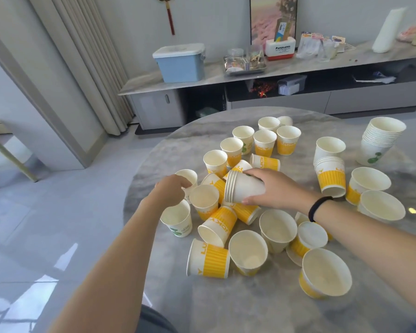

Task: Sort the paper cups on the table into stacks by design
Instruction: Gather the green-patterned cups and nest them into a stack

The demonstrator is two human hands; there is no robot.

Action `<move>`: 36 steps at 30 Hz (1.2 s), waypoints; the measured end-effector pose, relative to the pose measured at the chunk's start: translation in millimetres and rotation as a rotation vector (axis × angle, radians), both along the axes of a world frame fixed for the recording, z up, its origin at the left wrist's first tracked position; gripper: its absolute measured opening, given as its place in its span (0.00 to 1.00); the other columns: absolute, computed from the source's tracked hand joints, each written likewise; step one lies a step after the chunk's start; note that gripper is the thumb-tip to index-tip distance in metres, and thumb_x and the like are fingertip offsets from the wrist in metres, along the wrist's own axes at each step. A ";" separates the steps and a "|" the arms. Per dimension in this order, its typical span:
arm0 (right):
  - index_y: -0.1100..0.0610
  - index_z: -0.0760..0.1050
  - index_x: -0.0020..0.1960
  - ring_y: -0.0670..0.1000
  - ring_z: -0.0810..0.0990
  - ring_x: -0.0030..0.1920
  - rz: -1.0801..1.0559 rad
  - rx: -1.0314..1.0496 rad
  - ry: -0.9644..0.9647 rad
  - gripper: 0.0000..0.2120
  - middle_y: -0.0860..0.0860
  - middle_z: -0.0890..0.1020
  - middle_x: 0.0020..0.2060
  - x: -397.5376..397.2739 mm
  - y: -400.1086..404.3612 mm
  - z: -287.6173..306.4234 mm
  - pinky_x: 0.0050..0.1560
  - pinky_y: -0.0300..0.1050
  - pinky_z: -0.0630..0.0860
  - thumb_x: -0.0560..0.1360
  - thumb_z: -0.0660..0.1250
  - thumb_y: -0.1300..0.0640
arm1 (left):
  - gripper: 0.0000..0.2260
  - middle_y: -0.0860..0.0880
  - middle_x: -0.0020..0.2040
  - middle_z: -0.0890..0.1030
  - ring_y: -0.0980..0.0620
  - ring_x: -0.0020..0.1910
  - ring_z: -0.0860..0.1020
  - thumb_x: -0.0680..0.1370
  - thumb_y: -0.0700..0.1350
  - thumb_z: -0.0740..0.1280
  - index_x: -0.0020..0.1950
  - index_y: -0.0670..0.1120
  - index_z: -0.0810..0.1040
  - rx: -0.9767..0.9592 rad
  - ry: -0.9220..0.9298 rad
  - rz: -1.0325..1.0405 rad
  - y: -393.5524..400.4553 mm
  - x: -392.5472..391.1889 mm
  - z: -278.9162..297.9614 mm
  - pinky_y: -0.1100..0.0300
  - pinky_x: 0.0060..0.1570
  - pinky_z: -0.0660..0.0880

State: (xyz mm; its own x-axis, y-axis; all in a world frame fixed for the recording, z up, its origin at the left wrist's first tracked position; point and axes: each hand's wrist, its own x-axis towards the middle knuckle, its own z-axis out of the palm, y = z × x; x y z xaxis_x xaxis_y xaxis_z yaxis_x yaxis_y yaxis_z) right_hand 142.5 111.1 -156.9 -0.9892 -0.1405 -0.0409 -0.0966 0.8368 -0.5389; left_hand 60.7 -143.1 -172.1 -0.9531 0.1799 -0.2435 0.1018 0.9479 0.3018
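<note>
Several loose paper cups cover the round grey marble table (226,306), some upright, some on their sides. Most have a yellow ribbed band with "LUCKY", such as one lying cup (208,258); others are white with a green leaf print, such as the cup (177,221) at the left edge. My right hand (274,188) holds a short sideways stack of white cups (244,189) above the pile. My left hand (172,188) pinches the rim of an upright white cup (187,177). At the right stand a tall stack of green-print cups (380,140) and a stack of yellow cups (330,170).
Behind the table runs a low grey TV cabinet (274,92) carrying a blue storage box (180,62), a metal tray with jars and other clutter. Curtains hang at the left. The table's left edge drops to a glossy tiled floor (58,224).
</note>
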 end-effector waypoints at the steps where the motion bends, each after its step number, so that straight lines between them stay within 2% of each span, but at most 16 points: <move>1: 0.50 0.64 0.70 0.51 0.72 0.63 -0.003 0.004 -0.008 0.39 0.50 0.73 0.66 -1.1 0.1 -1.0 0.59 0.45 0.70 0.64 0.74 0.42 | 0.26 0.47 0.70 0.71 0.42 0.66 0.70 0.74 0.34 0.55 0.66 0.56 0.74 -0.001 -0.020 -0.008 -3.1 -1.4 -0.1 0.50 0.65 0.69; 4: 0.50 0.64 0.71 0.52 0.72 0.64 -0.009 0.008 -0.017 0.40 0.51 0.72 0.66 -2.3 -0.1 -3.0 0.60 0.45 0.69 0.64 0.75 0.42 | 0.27 0.48 0.73 0.67 0.44 0.69 0.68 0.75 0.37 0.56 0.71 0.57 0.67 -0.101 -0.130 -0.105 -7.8 3.2 1.0 0.54 0.65 0.68; 6: 0.51 0.63 0.71 0.52 0.72 0.64 -0.003 0.014 -0.012 0.39 0.51 0.72 0.66 -2.2 -0.5 -2.9 0.59 0.45 0.69 0.64 0.74 0.43 | 0.26 0.47 0.71 0.69 0.44 0.67 0.70 0.75 0.39 0.59 0.73 0.55 0.64 -0.165 -0.144 -0.167 -9.7 7.5 -1.1 0.55 0.61 0.69; 7: 0.51 0.63 0.71 0.52 0.72 0.64 0.000 0.015 -0.012 0.39 0.51 0.72 0.66 -2.5 -0.7 -3.0 0.59 0.45 0.69 0.64 0.74 0.43 | 0.24 0.46 0.69 0.71 0.44 0.63 0.72 0.76 0.40 0.60 0.72 0.53 0.66 -0.174 -0.114 -0.181 -10.8 8.8 -2.9 0.56 0.57 0.70; 10: 0.51 0.64 0.70 0.51 0.72 0.63 0.003 0.011 -0.011 0.39 0.50 0.73 0.66 -0.8 -0.1 -3.1 0.59 0.44 0.69 0.64 0.75 0.43 | 0.12 0.43 0.56 0.78 0.45 0.48 0.74 0.76 0.41 0.62 0.58 0.46 0.78 -0.138 0.017 -0.143 -12.9 11.4 -3.1 0.55 0.46 0.71; 12: 0.51 0.64 0.70 0.51 0.72 0.63 -0.004 0.007 0.003 0.39 0.50 0.73 0.66 1.2 2.4 -2.7 0.57 0.43 0.68 0.64 0.75 0.43 | 0.08 0.44 0.47 0.76 0.44 0.45 0.73 0.76 0.41 0.63 0.52 0.44 0.79 -0.137 0.080 -0.087 -16.5 10.0 6.9 0.56 0.42 0.70; 14: 0.50 0.64 0.70 0.51 0.71 0.64 -0.018 0.000 0.012 0.39 0.50 0.72 0.66 3.2 5.1 -3.7 0.58 0.42 0.67 0.64 0.75 0.44 | 0.05 0.46 0.43 0.73 0.44 0.44 0.71 0.76 0.41 0.64 0.48 0.44 0.79 -0.112 0.124 -0.044 -21.9 7.5 21.7 0.57 0.42 0.67; 17: 0.49 0.63 0.70 0.51 0.71 0.64 -0.049 -0.042 0.017 0.39 0.49 0.71 0.67 6.7 12.6 -5.4 0.58 0.41 0.67 0.63 0.75 0.44 | 0.03 0.47 0.41 0.74 0.43 0.44 0.72 0.75 0.42 0.64 0.43 0.46 0.77 0.006 0.206 -0.006 -16.7 10.0 48.3 0.55 0.41 0.70; 19: 0.50 0.64 0.70 0.52 0.72 0.63 -0.105 -0.101 0.039 0.39 0.50 0.72 0.66 9.4 21.0 -3.2 0.58 0.43 0.68 0.64 0.75 0.46 | 0.04 0.48 0.37 0.73 0.44 0.40 0.71 0.75 0.41 0.63 0.41 0.45 0.77 0.108 0.227 -0.052 0.2 18.1 63.0 0.58 0.34 0.68; 23: 0.50 0.66 0.69 0.50 0.74 0.59 -0.186 -0.251 0.066 0.35 0.48 0.75 0.62 18.8 41.4 7.3 0.56 0.44 0.71 0.66 0.75 0.49 | 0.06 0.45 0.41 0.77 0.46 0.41 0.72 0.76 0.40 0.63 0.47 0.44 0.79 0.173 0.286 -0.151 35.7 31.3 86.0 0.64 0.32 0.64; 27: 0.44 0.68 0.67 0.48 0.77 0.58 -0.203 -0.421 -0.002 0.31 0.44 0.78 0.59 27.9 63.4 9.0 0.60 0.48 0.74 0.66 0.75 0.50 | 0.07 0.52 0.40 0.79 0.55 0.37 0.75 0.75 0.41 0.65 0.48 0.48 0.82 0.435 0.252 -0.226 69.4 38.3 97.6 0.69 0.31 0.68; 29: 0.43 0.70 0.64 0.41 0.77 0.56 -0.197 -0.512 -0.035 0.28 0.41 0.78 0.56 32.0 72.7 10.3 0.54 0.38 0.76 0.67 0.75 0.52 | 0.05 0.52 0.36 0.78 0.55 0.33 0.73 0.75 0.42 0.66 0.45 0.45 0.81 0.553 0.194 -0.250 87.8 42.5 89.6 0.71 0.31 0.68; 31: 0.42 0.69 0.61 0.30 0.76 0.49 -0.185 -0.553 -0.055 0.26 0.37 0.77 0.53 36.9 83.2 10.9 0.43 0.25 0.72 0.68 0.74 0.55 | 0.10 0.48 0.35 0.74 0.52 0.34 0.69 0.74 0.46 0.65 0.45 0.40 0.80 0.611 0.140 -0.251 105.0 44.2 75.0 0.63 0.35 0.67; 33: 0.40 0.68 0.61 0.32 0.76 0.49 -0.179 -0.537 -0.085 0.26 0.35 0.75 0.51 39.6 91.3 7.6 0.40 0.22 0.71 0.68 0.74 0.56 | 0.12 0.49 0.35 0.72 0.53 0.35 0.68 0.73 0.48 0.64 0.43 0.40 0.80 0.687 0.059 -0.235 115.0 44.1 60.3 0.59 0.37 0.67; 35: 0.39 0.67 0.60 0.38 0.76 0.52 -0.183 -0.519 -0.109 0.26 0.35 0.76 0.53 40.5 99.8 3.7 0.41 0.24 0.72 0.68 0.74 0.54 | 0.09 0.53 0.35 0.74 0.55 0.35 0.71 0.75 0.47 0.64 0.42 0.44 0.81 0.734 -0.021 -0.218 122.5 43.7 48.6 0.63 0.38 0.69; 36: 0.38 0.68 0.60 0.36 0.77 0.51 -0.185 -0.536 -0.127 0.26 0.36 0.76 0.53 40.0 103.6 2.8 0.39 0.23 0.71 0.68 0.74 0.54 | 0.09 0.54 0.36 0.75 0.56 0.36 0.72 0.75 0.48 0.64 0.43 0.45 0.81 0.740 -0.055 -0.224 125.4 42.4 42.4 0.63 0.39 0.70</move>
